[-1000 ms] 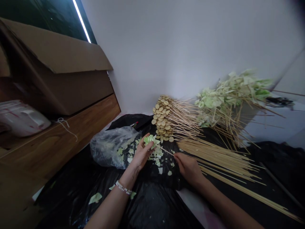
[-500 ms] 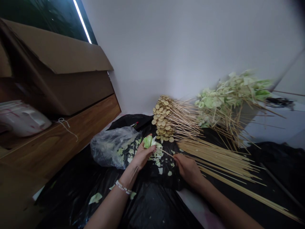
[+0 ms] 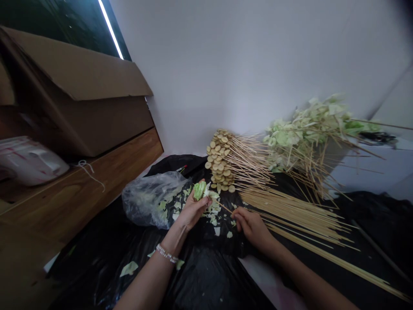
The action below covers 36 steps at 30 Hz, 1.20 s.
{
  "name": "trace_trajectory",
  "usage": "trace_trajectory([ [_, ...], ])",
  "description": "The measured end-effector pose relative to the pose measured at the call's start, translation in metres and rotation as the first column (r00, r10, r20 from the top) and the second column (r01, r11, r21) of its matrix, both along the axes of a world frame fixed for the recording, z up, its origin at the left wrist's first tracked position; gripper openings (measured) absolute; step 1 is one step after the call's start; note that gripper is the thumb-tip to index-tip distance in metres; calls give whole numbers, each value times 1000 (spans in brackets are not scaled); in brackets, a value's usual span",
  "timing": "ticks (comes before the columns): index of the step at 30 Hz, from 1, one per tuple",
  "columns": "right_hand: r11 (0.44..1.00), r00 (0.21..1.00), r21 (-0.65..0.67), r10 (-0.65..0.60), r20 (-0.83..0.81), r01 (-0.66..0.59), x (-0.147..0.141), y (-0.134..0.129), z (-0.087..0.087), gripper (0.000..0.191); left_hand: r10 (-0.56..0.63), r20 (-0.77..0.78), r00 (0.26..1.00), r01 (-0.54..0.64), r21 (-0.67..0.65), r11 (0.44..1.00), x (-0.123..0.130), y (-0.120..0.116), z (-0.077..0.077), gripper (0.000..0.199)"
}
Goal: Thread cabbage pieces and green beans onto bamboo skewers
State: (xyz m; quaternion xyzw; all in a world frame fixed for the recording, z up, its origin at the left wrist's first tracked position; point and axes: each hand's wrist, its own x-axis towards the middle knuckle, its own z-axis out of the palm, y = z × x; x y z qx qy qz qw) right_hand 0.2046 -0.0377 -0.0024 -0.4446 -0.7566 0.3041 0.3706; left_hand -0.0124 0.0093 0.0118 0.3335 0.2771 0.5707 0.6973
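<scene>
from my end of the feed i see the left hand (image 3: 194, 211) with its fingers curled round a folded cabbage leaf (image 3: 200, 190), thumb pressed against it. the right hand (image 3: 253, 224) pinches a thin skewer (image 3: 224, 208) between thumb and fingers; it slants toward the leaf, though i cannot tell how far its tip goes in. i have both held over the middle of the black plastic sheet (image 3: 206, 275), above scattered cabbage scraps (image 3: 213, 217). one bigger scrap lies toward the sheet's near left corner.

at the sheet's far edge, by the white wall (image 3: 193, 86), i make out a stack of skewered round slices (image 3: 221, 159), sticks pointing right. loose skewers (image 3: 300, 215) fan from there toward the right edge, and skewered leaves (image 3: 306, 125) are heaped near the far right corner. a clear plastic bag (image 3: 151, 198) sits near the left edge, close to a wooden ledge (image 3: 135, 159) bearing a cardboard box (image 3: 97, 125).
</scene>
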Motion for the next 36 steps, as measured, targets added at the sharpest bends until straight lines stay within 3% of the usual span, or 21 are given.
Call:
trace_trajectory([
  [7,998,996,52,-39,74,35,1,3,-3,25,-50,136,989,55,-33,998,-2,0,5,59],
  [13,993,986,117,-53,159,35,2,2,-6,27,-10,227,974,40,-128,991,-5,7,3,28],
  [22,974,963,219,-117,243,63,4,2,-13,25,-4,111,994,18,-120,993,0,3,-3,52],
  [26,961,958,264,-147,247,79,4,2,-14,25,-22,139,990,43,-153,987,1,3,-4,58],
  [36,1000,997,30,2,83,-4,-1,-1,-1,28,-69,113,991,82,-121,989,4,0,-5,68],
])
